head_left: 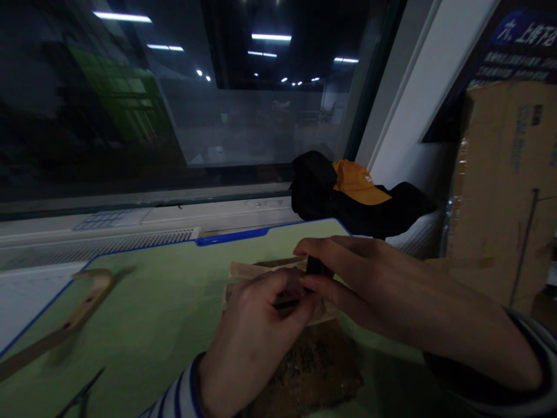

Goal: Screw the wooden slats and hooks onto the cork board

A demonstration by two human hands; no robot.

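Both hands meet at the middle of the green mat (174, 307). A small black block (315, 265) is pinched between the thumb and fingers of my right hand (369, 278). My left hand (261, 331) is closed just beside it, its thumb and forefinger curled together; what they grip is partly hidden and too dark to name. Pale tan strips (243, 270), perhaps wood, lie under and behind my fingers. Below them, a brown, tape-wrapped package (308, 366) with dark markings rests on the mat.
To the left lie a curved wooden handle (89, 299) with a long strip attached and a dark, thin-bladed tool (80, 397). Beyond the mat are a window sill (243, 212), black cloth (313, 186) and an orange cap (359, 183). A tall cardboard box (505, 191) stands right.
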